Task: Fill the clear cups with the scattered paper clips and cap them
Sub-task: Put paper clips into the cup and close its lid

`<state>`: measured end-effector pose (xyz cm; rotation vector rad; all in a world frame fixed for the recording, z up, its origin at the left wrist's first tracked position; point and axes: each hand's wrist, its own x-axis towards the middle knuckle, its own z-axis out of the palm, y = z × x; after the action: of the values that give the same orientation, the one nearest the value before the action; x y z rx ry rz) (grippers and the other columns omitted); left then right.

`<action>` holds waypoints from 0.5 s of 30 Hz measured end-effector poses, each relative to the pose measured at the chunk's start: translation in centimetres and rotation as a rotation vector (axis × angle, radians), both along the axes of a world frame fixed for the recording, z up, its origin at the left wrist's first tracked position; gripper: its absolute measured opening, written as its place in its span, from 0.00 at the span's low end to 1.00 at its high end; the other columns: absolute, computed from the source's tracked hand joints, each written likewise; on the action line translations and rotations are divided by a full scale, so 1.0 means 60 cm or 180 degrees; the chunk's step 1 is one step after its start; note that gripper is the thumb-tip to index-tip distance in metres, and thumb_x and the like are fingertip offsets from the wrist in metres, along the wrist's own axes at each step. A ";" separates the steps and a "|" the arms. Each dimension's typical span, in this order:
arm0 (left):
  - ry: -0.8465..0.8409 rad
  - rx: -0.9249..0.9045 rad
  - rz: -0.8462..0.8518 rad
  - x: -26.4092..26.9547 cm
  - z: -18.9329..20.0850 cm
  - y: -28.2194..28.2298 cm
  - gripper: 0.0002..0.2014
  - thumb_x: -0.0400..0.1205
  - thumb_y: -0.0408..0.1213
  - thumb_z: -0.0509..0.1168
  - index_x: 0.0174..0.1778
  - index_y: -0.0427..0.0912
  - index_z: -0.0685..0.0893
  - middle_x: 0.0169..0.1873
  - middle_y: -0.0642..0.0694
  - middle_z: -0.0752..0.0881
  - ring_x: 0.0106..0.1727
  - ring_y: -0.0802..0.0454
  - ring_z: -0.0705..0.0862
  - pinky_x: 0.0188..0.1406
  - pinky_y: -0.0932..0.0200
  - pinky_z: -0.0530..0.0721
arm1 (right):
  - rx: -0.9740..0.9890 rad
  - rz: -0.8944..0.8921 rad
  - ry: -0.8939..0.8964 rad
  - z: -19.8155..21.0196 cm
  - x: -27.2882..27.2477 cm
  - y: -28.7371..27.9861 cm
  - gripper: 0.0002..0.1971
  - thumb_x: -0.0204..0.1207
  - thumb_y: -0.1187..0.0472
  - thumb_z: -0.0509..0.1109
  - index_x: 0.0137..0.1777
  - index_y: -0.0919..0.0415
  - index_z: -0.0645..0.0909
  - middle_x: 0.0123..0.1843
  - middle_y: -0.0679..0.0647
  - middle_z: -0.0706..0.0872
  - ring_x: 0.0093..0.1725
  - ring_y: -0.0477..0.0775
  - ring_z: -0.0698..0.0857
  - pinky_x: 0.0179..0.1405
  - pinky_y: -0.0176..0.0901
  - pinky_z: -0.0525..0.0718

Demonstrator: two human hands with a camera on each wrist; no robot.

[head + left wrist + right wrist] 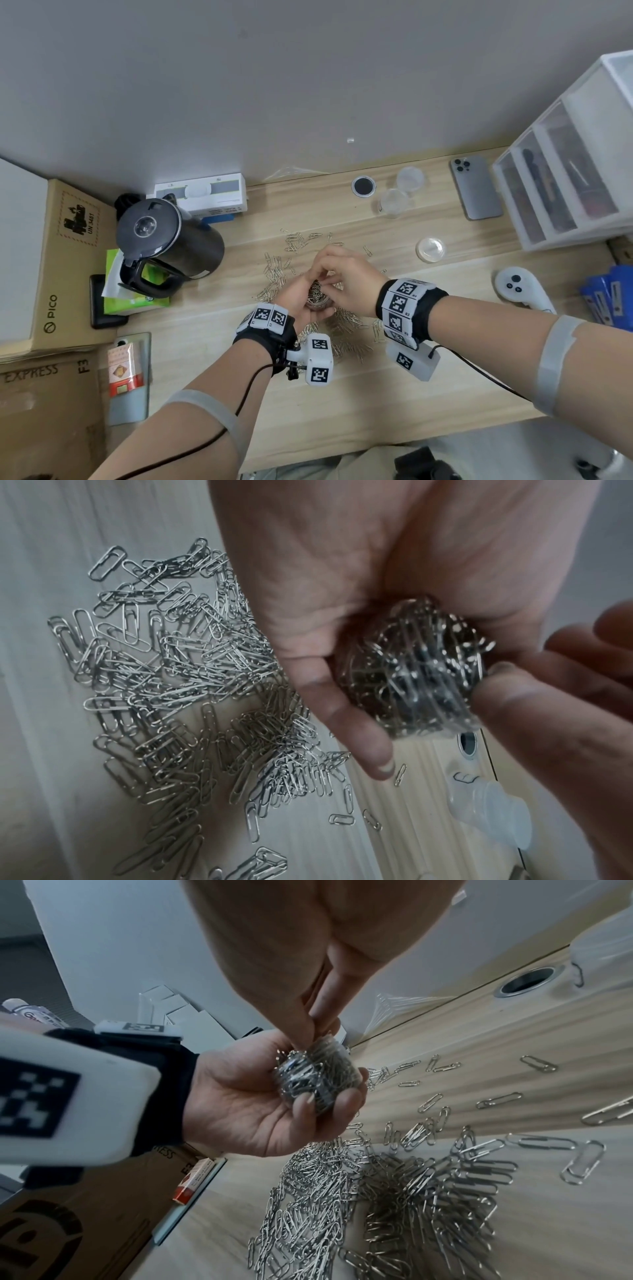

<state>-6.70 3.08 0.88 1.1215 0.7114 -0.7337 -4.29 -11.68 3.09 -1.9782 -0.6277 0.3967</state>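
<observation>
Roughly halfway: one cup [318,1074] packed with clips, clamped in left hand [260,1107], right hand [346,277] pinching clips at its mouth; loose clips [178,685], empty cup [394,202], lids [431,249] left on surface [411,359].

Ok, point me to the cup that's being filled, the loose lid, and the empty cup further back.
filled cup [320,1074]: right wrist view, on its clear side wall packed with clips.
loose lid [431,249]: head view, on the lid's flat top.
empty cup [394,202]: head view, on its clear wall.
</observation>
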 end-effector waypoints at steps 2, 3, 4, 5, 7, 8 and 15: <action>-0.0004 0.0008 0.0026 0.002 0.001 -0.002 0.19 0.83 0.51 0.70 0.57 0.37 0.87 0.40 0.41 0.87 0.34 0.48 0.85 0.25 0.58 0.86 | 0.0066 -0.0111 -0.0113 0.005 0.000 -0.009 0.08 0.70 0.72 0.71 0.48 0.62 0.83 0.51 0.51 0.80 0.50 0.52 0.82 0.48 0.50 0.87; -0.0002 0.0013 0.0017 0.003 -0.002 -0.002 0.22 0.81 0.53 0.71 0.60 0.36 0.86 0.41 0.40 0.88 0.35 0.47 0.86 0.25 0.58 0.87 | 0.0055 -0.0284 -0.0152 0.006 0.002 -0.017 0.07 0.71 0.69 0.71 0.48 0.60 0.83 0.51 0.49 0.79 0.49 0.51 0.82 0.48 0.50 0.87; 0.0000 0.0023 0.0011 0.004 -0.004 -0.002 0.23 0.81 0.52 0.72 0.61 0.36 0.86 0.41 0.38 0.90 0.36 0.46 0.87 0.26 0.58 0.87 | -0.0042 -0.0533 -0.0137 0.006 0.007 -0.029 0.07 0.72 0.67 0.71 0.48 0.58 0.83 0.51 0.47 0.79 0.49 0.49 0.82 0.48 0.50 0.87; 0.0008 0.0020 0.0036 0.004 -0.005 -0.001 0.22 0.81 0.51 0.72 0.61 0.37 0.85 0.40 0.37 0.91 0.37 0.44 0.88 0.26 0.58 0.88 | -0.0269 -0.0828 -0.0076 0.002 0.015 -0.045 0.08 0.73 0.65 0.70 0.50 0.56 0.82 0.53 0.45 0.78 0.50 0.48 0.82 0.49 0.50 0.87; 0.0041 -0.0026 0.0101 0.005 -0.005 -0.002 0.20 0.80 0.50 0.73 0.59 0.37 0.84 0.36 0.37 0.91 0.38 0.41 0.89 0.26 0.57 0.89 | -0.1156 -0.1395 0.0160 -0.015 0.035 -0.090 0.12 0.75 0.62 0.70 0.58 0.53 0.80 0.61 0.48 0.77 0.57 0.51 0.81 0.56 0.53 0.86; 0.0044 -0.0056 0.0105 0.006 -0.005 -0.003 0.21 0.79 0.50 0.73 0.59 0.37 0.84 0.36 0.37 0.91 0.38 0.41 0.89 0.26 0.56 0.89 | -0.1711 -0.1601 0.0347 -0.025 0.044 -0.115 0.16 0.75 0.61 0.71 0.63 0.54 0.78 0.65 0.51 0.74 0.62 0.55 0.78 0.59 0.55 0.84; 0.0071 -0.0083 0.0123 0.005 -0.001 -0.004 0.38 0.67 0.43 0.82 0.70 0.31 0.79 0.47 0.32 0.90 0.42 0.38 0.90 0.27 0.54 0.89 | -0.2966 -0.1909 0.1624 -0.077 0.073 -0.211 0.36 0.70 0.52 0.74 0.74 0.52 0.59 0.66 0.63 0.62 0.34 0.61 0.78 0.25 0.44 0.74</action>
<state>-6.43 2.85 0.83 1.0746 0.7387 -0.7217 0.07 -24.34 -1.51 -2.6278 0.5929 0.8707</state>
